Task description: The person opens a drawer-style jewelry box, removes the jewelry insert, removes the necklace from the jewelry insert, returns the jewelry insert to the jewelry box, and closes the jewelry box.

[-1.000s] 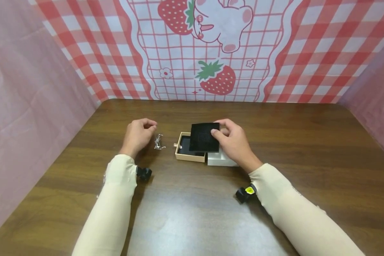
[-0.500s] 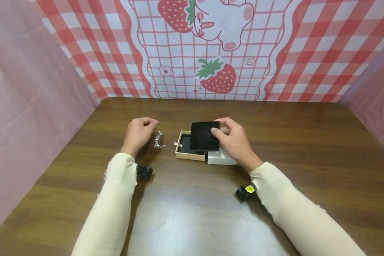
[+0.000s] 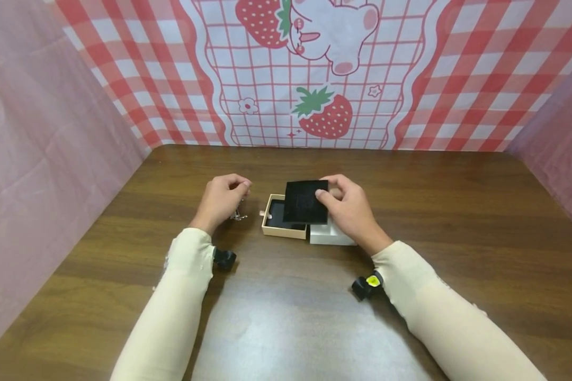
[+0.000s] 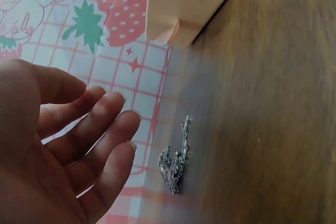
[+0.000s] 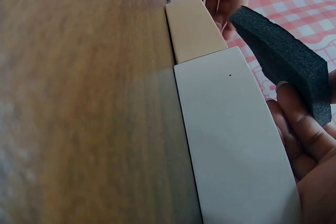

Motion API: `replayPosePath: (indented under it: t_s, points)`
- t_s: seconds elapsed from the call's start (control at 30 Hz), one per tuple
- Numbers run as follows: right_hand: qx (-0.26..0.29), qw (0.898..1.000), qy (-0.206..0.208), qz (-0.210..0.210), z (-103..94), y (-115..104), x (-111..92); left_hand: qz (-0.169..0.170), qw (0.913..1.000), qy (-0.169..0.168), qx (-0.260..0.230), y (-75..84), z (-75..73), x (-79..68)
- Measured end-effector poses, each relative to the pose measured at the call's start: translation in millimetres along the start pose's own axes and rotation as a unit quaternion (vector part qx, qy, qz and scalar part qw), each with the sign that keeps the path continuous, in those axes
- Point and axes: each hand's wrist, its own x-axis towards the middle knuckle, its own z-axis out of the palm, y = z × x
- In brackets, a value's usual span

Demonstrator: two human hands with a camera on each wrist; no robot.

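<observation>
The right hand [image 3: 350, 209] has its grip closed on a black foam pad [image 3: 306, 202], just right of centre in the head view: the thumb presses the upper face near the right edge and the other fingers reach behind. The pad is held in the air, tilted, and the right forearm comes in from the lower right. The left hand [image 3: 223, 200], left of centre, has a loose grip with nothing in it; its fingers curve gently, and in the left wrist view gaps show between several of them. Both arms wear cream sleeves [image 3: 164, 296].

On the right wrist a band carries a yellow patch [image 3: 374, 280]; any marking on it is too small to read. A faint mark on the pad's face is likewise unreadable.

Below the pad, at mid-frame, a tan tray [image 3: 284, 233] with a dark lining rests on the wooden bench [image 3: 276, 317], a ribbon tab [image 3: 262, 213] at its left end. The pad hides its right part. Just beside it is a white box [image 3: 332, 236], partly covered by the right hand. A silver chain [image 4: 173, 171] lies bunched on the bench beneath the left hand, which partly blocks it in the head view. A red-checked cloth [image 3: 171, 63] with strawberries fills the upper frame.
</observation>
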Motion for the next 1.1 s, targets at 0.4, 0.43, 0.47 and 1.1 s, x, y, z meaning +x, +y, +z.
replayPosePath:
  t_s: [0.4, 0.43, 0.47, 1.1]
  points:
    - [0.006, 1.0, 0.01, -0.012, -1.2, -2, 1, 0.013, 0.9992, -0.035, 0.011, 5.0, 7.1, 0.5]
    - [0.004, 1.0, 0.01, -0.012, -1.3, -2, 1, 0.016, 0.999, -0.038, 0.014, 5.6, 7.8, 0.5]
    - [0.003, 1.0, 0.01, -0.012, -1.4, -2, 1, 0.019, 0.9989, -0.041, 0.014, 6.4, 8.5, 0.3]
    - [-0.002, 1.0, 0.011, -0.015, -1.3, 2, -1, 0.097, 0.9806, -0.158, 0.063, 12.5, 27.6, -4.5]
